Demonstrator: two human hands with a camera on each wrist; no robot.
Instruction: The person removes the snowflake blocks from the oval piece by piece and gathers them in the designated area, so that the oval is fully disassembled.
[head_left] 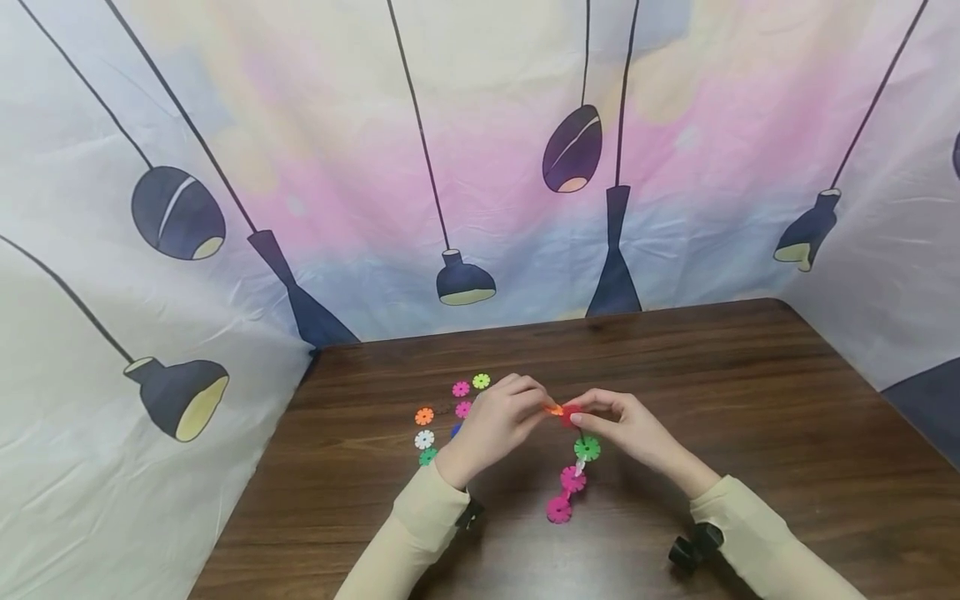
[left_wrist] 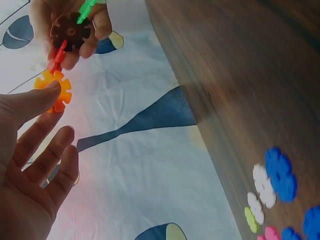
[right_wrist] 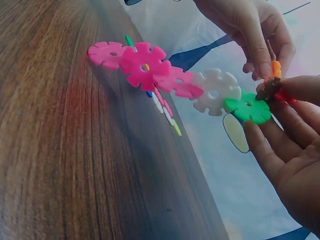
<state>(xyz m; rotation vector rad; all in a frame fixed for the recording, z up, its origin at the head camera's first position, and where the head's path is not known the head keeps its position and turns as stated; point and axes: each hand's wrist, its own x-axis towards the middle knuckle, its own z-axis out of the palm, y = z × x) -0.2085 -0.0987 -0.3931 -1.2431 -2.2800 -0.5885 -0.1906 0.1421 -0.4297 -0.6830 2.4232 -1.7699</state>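
My left hand (head_left: 495,427) pinches an orange flower-shaped plastic disc (left_wrist: 65,96) between thumb and fingers. It meets the edge of a red disc (head_left: 567,415), which my right hand (head_left: 641,431) grips together with a dark brown disc (left_wrist: 71,32). From there a chain of slotted discs hangs toward the near side: a green disc (right_wrist: 249,108), a white disc (right_wrist: 215,94), then pink discs (right_wrist: 145,66). In the right wrist view the fingers partly hide the red and brown discs. How deeply orange and red interlock cannot be told.
Loose discs lie on the brown wooden table (head_left: 360,517) left of the hands, among them orange (head_left: 424,416), white (head_left: 424,439), green (head_left: 427,457), pink (head_left: 461,389) and yellow-green (head_left: 481,381). My left hand hides some. A lamp-patterned cloth (head_left: 510,225) hangs behind the table.
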